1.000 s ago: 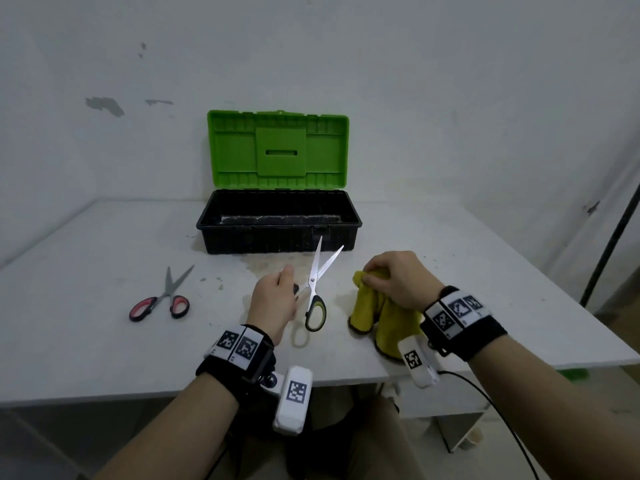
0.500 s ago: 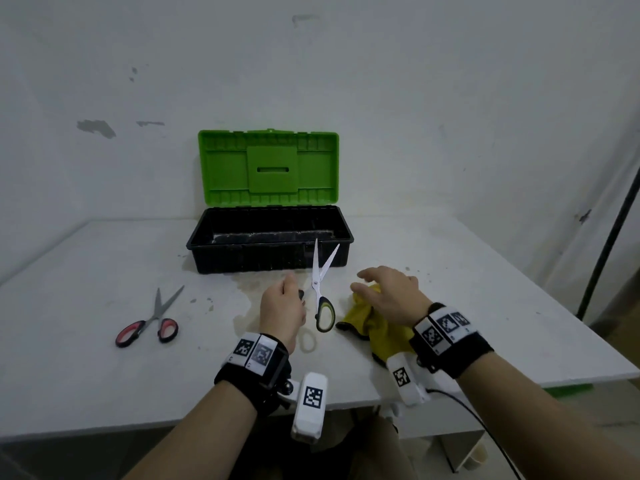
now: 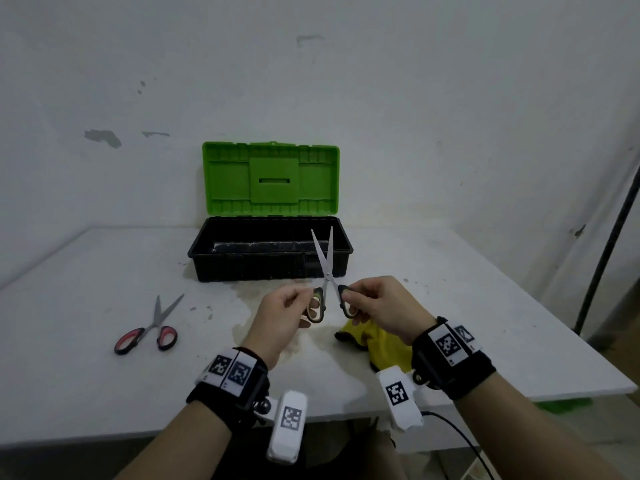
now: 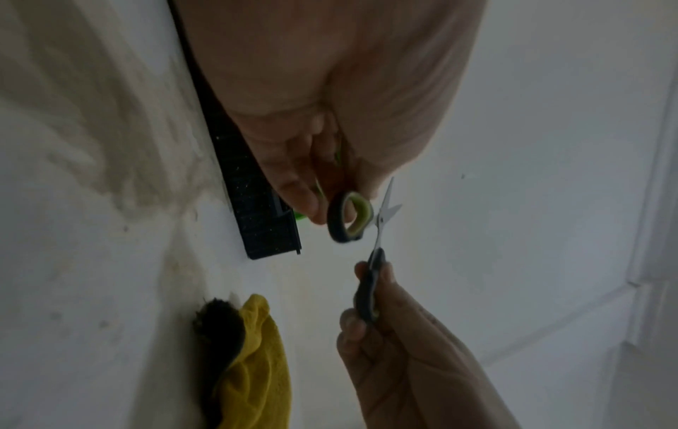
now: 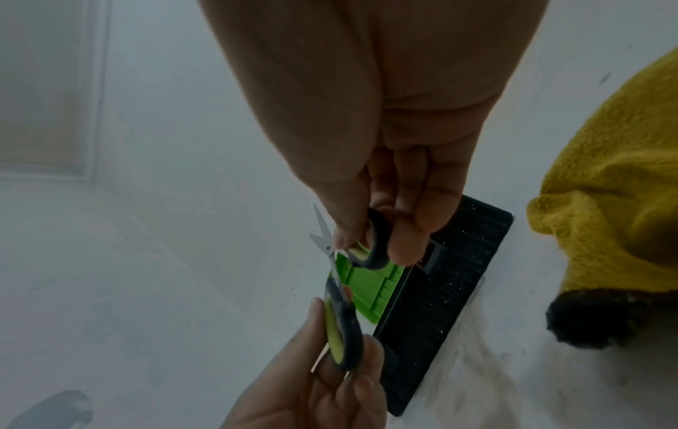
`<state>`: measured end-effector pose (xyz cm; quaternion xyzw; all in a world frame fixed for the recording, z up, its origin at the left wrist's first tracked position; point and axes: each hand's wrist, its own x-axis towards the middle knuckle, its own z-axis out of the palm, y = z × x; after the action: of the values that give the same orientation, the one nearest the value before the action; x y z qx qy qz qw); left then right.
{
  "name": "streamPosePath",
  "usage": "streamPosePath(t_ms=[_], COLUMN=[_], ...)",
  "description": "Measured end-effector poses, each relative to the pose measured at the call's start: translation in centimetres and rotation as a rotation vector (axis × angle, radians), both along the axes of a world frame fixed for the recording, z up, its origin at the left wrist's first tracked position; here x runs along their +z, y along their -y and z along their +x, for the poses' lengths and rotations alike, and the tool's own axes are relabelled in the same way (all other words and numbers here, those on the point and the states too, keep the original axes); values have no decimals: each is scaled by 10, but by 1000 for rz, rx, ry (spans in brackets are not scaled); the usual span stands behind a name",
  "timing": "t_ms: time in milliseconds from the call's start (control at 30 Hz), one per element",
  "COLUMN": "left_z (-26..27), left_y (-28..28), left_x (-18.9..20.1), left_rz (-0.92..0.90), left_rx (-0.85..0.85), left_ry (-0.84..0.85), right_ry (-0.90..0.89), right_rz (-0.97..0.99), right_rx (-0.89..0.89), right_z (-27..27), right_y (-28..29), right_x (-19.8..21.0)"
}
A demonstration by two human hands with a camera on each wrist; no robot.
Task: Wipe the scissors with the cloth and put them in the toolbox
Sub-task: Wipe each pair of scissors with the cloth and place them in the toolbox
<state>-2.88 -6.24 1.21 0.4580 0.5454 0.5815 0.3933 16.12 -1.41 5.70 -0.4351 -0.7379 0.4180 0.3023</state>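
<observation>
A pair of scissors point(image 3: 326, 268) with black and yellow-green handles is held up over the table in front of the toolbox, blades spread and pointing up. My left hand point(image 3: 306, 301) pinches the left handle loop point(image 4: 346, 217). My right hand point(image 3: 351, 303) pinches the right handle point(image 5: 378, 243). The yellow cloth point(image 3: 381, 344) lies crumpled on the table below my right wrist, with no hand on it. The black toolbox point(image 3: 249, 268) stands behind with its green lid point(image 3: 273, 178) upright and open.
A second pair of scissors point(image 3: 149, 332) with red handles lies on the white table point(image 3: 86, 271) at the left. A stained patch marks the table under my hands. A dark pole point(image 3: 602, 258) stands off the table's right side.
My right hand let go of the cloth and took the scissors' right handle. The scissors rose off the table with my left hand, and the cloth now lies loose.
</observation>
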Motion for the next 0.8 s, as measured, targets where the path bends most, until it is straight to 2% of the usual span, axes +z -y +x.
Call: streamPosePath(t_ms=[133,500,633,800], left_z=[-11,-4,-5,-12], left_y=[3,4,-1,-12], left_x=[1,0,4,21], left_rz=[-9,-43,-45,-14], left_rx=[-86,-21,26,36], left_ry=[32,141,138,82], right_ry=[-4,-148,-42,184], right_rz=[13,-35,231,450], right_rx=[0,-96,-246,-275], right_z=[-6,-27,-35,-55], right_y=[2,12,10,2], right_x=[-3,-21,-21,-16])
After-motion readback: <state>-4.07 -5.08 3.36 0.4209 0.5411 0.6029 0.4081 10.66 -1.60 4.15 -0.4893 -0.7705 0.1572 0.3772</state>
